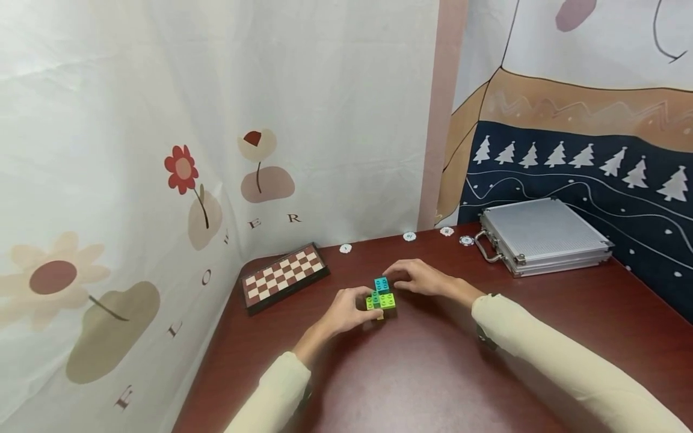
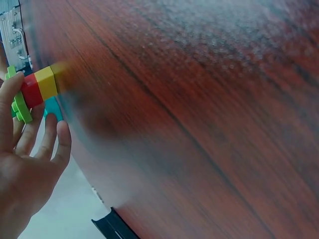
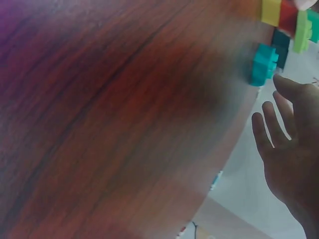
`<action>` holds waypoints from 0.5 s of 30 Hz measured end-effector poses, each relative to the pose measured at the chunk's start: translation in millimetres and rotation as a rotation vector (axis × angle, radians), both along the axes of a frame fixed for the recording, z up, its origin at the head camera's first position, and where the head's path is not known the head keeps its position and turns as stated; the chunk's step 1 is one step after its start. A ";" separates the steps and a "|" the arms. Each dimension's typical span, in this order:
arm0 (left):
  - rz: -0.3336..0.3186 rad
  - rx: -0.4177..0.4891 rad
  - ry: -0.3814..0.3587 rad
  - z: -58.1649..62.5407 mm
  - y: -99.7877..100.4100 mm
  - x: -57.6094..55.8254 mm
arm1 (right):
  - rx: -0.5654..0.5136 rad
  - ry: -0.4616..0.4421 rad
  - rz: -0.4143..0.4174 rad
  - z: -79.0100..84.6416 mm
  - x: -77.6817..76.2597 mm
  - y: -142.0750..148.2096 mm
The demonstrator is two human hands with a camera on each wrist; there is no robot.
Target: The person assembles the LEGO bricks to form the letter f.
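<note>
My left hand (image 1: 346, 310) grips a small stack of toy building blocks, thumb on the near side and fingers at the far side. In the left wrist view the stack shows a yellow block (image 2: 47, 82), a red block (image 2: 32, 90) and a lime-green piece (image 2: 21, 107). A darker green block (image 1: 375, 296) sits on top of the lime piece. Right beside the stack stands a teal block (image 1: 382, 282). My right hand (image 1: 419, 276) hovers around this teal block with loosely bent fingers; the right wrist view shows its thumb close to the block, not gripping it.
A checkered game board (image 1: 284, 273) lies at the back left of the brown table (image 1: 411, 373). A silver case (image 1: 549, 234) stands at the back right. Several round chips (image 1: 409, 237) lie along the back edge, by the printed cloth wall (image 1: 346, 120).
</note>
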State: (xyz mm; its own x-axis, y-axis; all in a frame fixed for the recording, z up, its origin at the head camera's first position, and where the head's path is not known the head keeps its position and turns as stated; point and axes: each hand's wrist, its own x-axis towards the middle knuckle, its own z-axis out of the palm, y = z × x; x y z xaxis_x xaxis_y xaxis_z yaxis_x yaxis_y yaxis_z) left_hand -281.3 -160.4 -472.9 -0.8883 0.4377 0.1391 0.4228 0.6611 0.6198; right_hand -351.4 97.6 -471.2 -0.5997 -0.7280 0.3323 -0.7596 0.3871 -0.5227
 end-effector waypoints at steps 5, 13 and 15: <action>-0.002 -0.022 0.000 1.4 0.1 0.6 | 0.074 0.031 0.050 -7.1 -4.8 -1.6; -0.010 -0.002 0.057 9.6 -2.3 1.5 | 0.137 0.019 0.001 -9.4 -6.6 0.1; -0.019 0.012 0.064 11.1 -3.0 1.2 | 0.145 0.015 -0.023 -9.8 -6.0 2.4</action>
State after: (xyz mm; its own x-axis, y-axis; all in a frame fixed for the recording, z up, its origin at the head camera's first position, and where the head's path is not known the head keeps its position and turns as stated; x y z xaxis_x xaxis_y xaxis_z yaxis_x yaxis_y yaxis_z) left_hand -280.1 -163.3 -461.8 -0.8691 0.4520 0.2008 0.4740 0.6451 0.5993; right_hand -357.4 100.0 -481.0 -0.6124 -0.7552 0.2337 -0.7571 0.4752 -0.4482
